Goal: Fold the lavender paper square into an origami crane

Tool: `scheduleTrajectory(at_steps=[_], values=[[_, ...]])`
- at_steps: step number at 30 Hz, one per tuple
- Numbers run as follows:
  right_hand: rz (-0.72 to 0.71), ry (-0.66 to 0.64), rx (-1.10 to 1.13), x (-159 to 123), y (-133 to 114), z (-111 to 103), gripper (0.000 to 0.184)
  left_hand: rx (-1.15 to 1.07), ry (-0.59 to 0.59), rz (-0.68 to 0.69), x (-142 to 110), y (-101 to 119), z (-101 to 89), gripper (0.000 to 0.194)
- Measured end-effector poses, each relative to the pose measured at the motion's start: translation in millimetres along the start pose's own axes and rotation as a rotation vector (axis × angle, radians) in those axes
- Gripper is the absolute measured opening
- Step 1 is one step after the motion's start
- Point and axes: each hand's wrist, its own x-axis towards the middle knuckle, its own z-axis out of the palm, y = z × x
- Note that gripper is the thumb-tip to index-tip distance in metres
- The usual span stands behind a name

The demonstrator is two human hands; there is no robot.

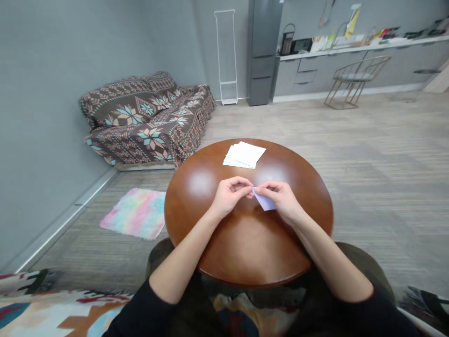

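Holds a small piece of lavender paper [265,202] at the centre of the frame, over the middle of the table [252,248]. Pinches its narrow tip between thumb and fingers of the left hand [228,195]; grasps its upper edge with the right hand [285,200], covering part of the sheet. Looks thin and smooth, with straight edges widening from the left fingertips toward the lower right. Beyond the hands, near the far rim, a loose overlapping pile of flat white sheets [247,154] with crisp corners. Below all this, a round top of glossy reddish-brown, wood-like finish, catching pale blurred reflections on either side of the hands. At left, a fluffy rug [135,213] in pastel pink, yellow and blue. At upper left, a sofa [150,117] draped in fringed brown fabric with pale blue and pink geometric motifs, set near a plain grey wall [52,93]. Across the right, a floor [372,178] streaked in grey and beige. At upper middle, a slim white metal rack [229,101] beside a tall dark grey fridge [264,51]. At upper right, grey cabinets [289,77] under a pale counter, fronted by a chair [354,76] with a thin gold-toned frame and cushioned seat.
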Motion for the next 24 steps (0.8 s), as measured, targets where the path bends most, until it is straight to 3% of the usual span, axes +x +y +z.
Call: scheduleTrajectory(at_steps=[7,11,24], values=[[-0.147,0.019,-0.238,-0.4,1.7,-0.5,0.022,0.022,-0.023,-0.105,-0.8,-2.5,-0.9,0.030],[-0.168,0.032,-0.294,-2.2,-0.3,2.0,0.021,0.063,-0.038,-0.079,-1.2,-1.8,-0.7,0.029],[-0.066,0.239,-0.109,6.7,8.8,-9.4,0.017,0.118,0.108,-0.028,-0.5,-4.2,-1.2,0.027]])
